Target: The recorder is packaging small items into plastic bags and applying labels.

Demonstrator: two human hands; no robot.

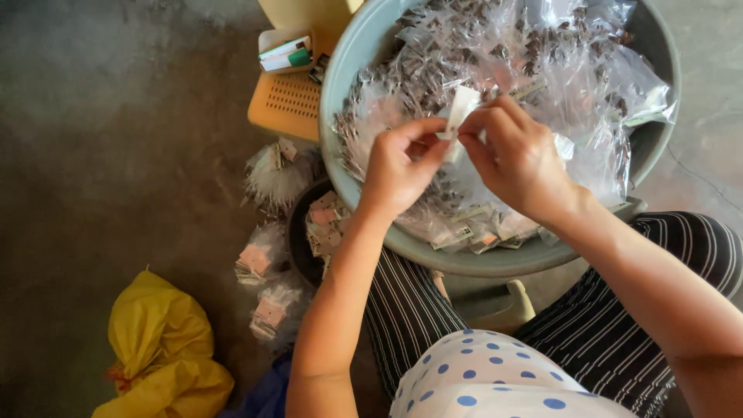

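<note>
A small clear plastic packet with a white paper edge (458,108) is pinched between both hands above the middle of a large grey-green plastic basin (340,70). The left hand (400,166) closes thumb and forefinger on the packet's lower left corner, its other fingers curled in; the right hand (515,155) grips the right side with thumb and fingertips, likewise nearly closed. What the packet contains is too small to make out, though it may be the same dark bits seen in the rest.

The basin, resting over the person's striped trousers (611,325), is heaped with a pile of similar clear packets holding dark pieces (542,54). Just left of it sits a smaller dark bowl of paper tags (321,224), with tied bundles of filled packets (267,263) on the concrete floor beside it. Further out are an orange perforated plastic stool (288,104) carrying a small box of cards (285,53), and a crumpled yellow plastic bag (159,348) near the lower left.

The grip is on corners only, so the packet could slip and drop into the heap, where it would be hard to tell from the others. Pulling unevenly might tear the thin film and spill the contents.
</note>
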